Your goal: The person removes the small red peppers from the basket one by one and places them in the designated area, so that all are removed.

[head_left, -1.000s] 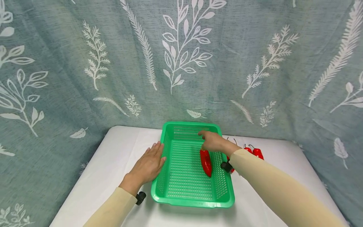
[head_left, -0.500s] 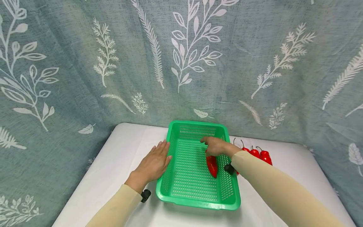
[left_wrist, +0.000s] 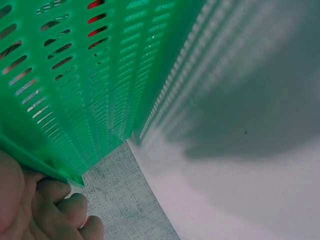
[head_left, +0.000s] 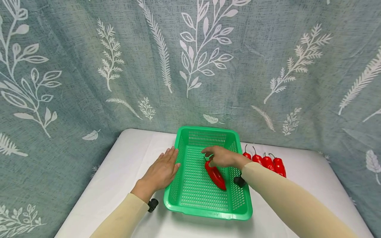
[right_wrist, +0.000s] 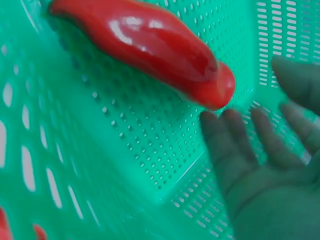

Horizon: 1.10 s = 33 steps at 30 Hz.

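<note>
A long red chili pepper (head_left: 215,178) lies slantwise on the floor of a green plastic basket (head_left: 208,214). Its stem end points to the back left. My right hand (head_left: 223,157) is inside the basket at that stem end. In the right wrist view the fingers (right_wrist: 277,145) are extended and spread, with the fingertips right beside the thick end of the pepper (right_wrist: 155,47). My left hand (head_left: 161,172) rests along the basket's left rim, fingers straight in the head view. From the left wrist, the fingertips (left_wrist: 75,207) show at the rim.
Several more red peppers (head_left: 279,165) lie in a row on the white table (head_left: 143,148), just right of the basket; my right forearm partly covers them. A grey-green cloth with white leaf prints (head_left: 166,109) hangs behind and at the sides.
The pepper has turned, its stem end swinging left across the basket floor. My right hand has shifted slightly left, and its fingers no longer cover as much of the pepper. The left hand stays put.
</note>
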Each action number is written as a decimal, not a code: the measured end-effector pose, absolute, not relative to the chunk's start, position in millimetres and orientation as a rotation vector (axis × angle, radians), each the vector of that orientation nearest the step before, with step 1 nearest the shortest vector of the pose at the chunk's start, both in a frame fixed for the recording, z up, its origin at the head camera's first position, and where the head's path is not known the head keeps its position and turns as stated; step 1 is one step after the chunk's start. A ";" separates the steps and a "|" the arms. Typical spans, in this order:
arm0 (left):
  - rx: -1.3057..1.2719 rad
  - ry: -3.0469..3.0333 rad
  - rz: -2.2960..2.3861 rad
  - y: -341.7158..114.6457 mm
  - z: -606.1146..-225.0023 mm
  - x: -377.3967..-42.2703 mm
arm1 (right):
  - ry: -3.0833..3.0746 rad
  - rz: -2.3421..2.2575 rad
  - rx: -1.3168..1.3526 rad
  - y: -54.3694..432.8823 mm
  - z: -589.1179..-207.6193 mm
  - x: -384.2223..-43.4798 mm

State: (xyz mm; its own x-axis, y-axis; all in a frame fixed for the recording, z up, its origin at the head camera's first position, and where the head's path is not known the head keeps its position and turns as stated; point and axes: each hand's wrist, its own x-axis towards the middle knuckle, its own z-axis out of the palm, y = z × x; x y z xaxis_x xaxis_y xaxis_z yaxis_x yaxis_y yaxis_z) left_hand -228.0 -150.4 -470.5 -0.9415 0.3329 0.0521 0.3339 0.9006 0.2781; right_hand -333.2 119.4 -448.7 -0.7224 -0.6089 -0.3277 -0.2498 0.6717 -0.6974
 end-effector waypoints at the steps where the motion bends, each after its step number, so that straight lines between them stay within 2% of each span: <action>1: -0.537 -3.057 -0.449 -150.3 -470.5 -228.0 | 2.371 -0.828 -0.656 119.5 -448.3 -332.0; 12: -0.533 -3.065 -0.475 -148.8 -473.0 -227.6 | 2.406 -0.629 -0.460 118.5 -460.3 -318.6; 23: -0.538 -3.054 -0.470 -146.9 -471.3 -227.4 | 2.379 -0.709 -0.578 112.2 -471.0 -312.7; 33: -0.526 -3.066 -0.469 -149.7 -472.0 -227.4 | 2.358 -0.886 -0.602 111.2 -459.8 -312.6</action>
